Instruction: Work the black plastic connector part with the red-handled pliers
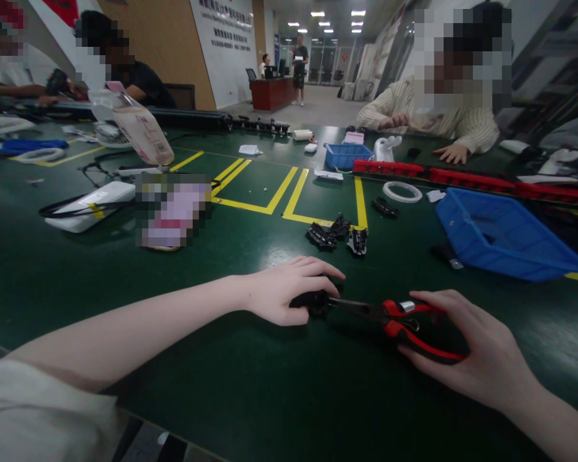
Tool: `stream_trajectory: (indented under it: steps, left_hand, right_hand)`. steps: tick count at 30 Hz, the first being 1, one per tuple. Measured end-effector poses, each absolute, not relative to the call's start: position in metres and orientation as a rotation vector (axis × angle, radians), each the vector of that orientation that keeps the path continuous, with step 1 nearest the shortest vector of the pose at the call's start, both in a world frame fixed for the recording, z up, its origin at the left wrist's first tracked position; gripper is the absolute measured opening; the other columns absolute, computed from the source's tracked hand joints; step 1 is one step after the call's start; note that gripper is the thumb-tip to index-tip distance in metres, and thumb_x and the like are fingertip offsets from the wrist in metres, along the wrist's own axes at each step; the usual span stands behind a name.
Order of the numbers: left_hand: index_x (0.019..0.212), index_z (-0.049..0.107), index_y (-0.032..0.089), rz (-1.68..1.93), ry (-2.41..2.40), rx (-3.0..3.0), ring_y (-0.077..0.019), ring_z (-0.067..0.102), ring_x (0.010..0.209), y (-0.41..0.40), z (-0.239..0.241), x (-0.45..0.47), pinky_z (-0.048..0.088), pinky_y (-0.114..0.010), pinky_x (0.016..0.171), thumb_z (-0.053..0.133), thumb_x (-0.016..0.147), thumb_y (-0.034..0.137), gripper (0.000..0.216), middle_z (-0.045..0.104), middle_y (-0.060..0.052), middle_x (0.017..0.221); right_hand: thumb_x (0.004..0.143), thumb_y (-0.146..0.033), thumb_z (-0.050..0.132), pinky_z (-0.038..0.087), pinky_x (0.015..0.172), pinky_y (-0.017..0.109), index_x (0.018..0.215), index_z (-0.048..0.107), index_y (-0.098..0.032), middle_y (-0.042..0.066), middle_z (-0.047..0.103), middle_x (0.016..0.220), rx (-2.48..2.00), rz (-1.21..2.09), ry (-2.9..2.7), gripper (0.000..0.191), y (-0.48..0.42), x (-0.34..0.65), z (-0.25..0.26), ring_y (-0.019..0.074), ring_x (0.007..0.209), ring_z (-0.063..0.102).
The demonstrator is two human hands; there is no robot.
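Observation:
My left hand (296, 292) is closed around a small black part (313, 301) just above the green table. In my right hand (472, 340) is a pair of long-nose pliers (392, 317) with red and black handles. The handles are spread, and the jaws point left with their tips at the black part. Whether the jaws grip it I cannot tell. Beyond my left hand lie a few similar black parts (340, 234) in a loose group. Another black part (385, 207) sits a little farther back to the right. My left fingers hide much of the held part.
A blue bin (505, 237) stands at the right, a smaller blue basket (347, 156) behind. At left are a phone (176, 215), a white device with a black strap (91, 205) and a plastic bottle (142, 128). Yellow tape (250, 205) marks the table. Across it sits a person (476, 122).

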State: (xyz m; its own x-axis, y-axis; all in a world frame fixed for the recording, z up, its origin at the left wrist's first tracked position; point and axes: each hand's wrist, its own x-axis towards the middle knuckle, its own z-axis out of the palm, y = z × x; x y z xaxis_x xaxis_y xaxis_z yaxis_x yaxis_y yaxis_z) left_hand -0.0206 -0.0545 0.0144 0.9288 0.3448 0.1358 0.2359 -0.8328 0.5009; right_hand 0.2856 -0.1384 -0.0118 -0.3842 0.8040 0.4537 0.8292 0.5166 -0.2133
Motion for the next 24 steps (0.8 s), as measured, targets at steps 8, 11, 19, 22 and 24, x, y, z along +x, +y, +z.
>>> stream_trajectory:
  steps: [8,11,19,22,24]
  left_hand:
    - [0.140,0.030,0.013,0.416,0.555,2.607,-0.0309,0.035,0.131,-0.053,0.010,-0.019,0.022,-0.047,0.112,0.071,0.070,0.043,0.086,0.037,-0.017,0.142]
    - [0.141,0.025,0.012,0.475,0.706,2.608,-0.0325,0.039,0.126,-0.056,0.003,-0.017,0.032,-0.047,0.106,0.074,0.063,0.058,0.103,0.038,-0.018,0.138]
    - [0.135,0.031,0.012,0.498,0.983,2.482,-0.0302,0.047,0.113,-0.075,0.002,-0.015,0.045,-0.046,0.093,0.067,0.073,0.055,0.083,0.046,-0.016,0.123]
    - [0.133,0.034,0.015,0.476,0.906,2.483,-0.0285,0.049,0.112,-0.073,0.004,-0.013,0.044,-0.045,0.094,0.069,0.075,0.050,0.076,0.050,-0.013,0.121]
    - [0.135,0.032,0.017,0.469,0.858,2.496,-0.0282,0.048,0.115,-0.071,0.004,-0.014,0.042,-0.045,0.097,0.069,0.074,0.049,0.078,0.049,-0.013,0.126]
  right_hand:
    - [0.073,-0.044,0.064,0.052,0.074,0.038,0.121,0.048,-0.020,0.010,0.061,0.106,-1.311,-0.119,-2.323,0.056,-0.136,0.290,-0.010,0.0246,0.089,0.063]
    - [0.073,-0.045,0.064,0.052,0.072,0.037,0.120,0.047,-0.020,0.010,0.061,0.105,-1.313,-0.128,-2.321,0.055,-0.134,0.290,-0.010,0.0241,0.087,0.063]
    - [0.075,-0.044,0.063,0.051,0.076,0.043,0.121,0.048,-0.021,0.011,0.061,0.108,-1.317,-0.084,-2.314,0.053,-0.136,0.287,-0.009,0.0267,0.091,0.063]
    - [0.074,-0.043,0.063,0.051,0.075,0.043,0.120,0.050,-0.021,0.011,0.062,0.108,-1.317,-0.088,-2.303,0.053,-0.137,0.286,-0.009,0.0275,0.091,0.063]
    - [0.073,-0.043,0.064,0.052,0.075,0.042,0.120,0.049,-0.021,0.011,0.062,0.107,-1.306,-0.106,-2.317,0.054,-0.136,0.286,-0.009,0.0273,0.091,0.063]
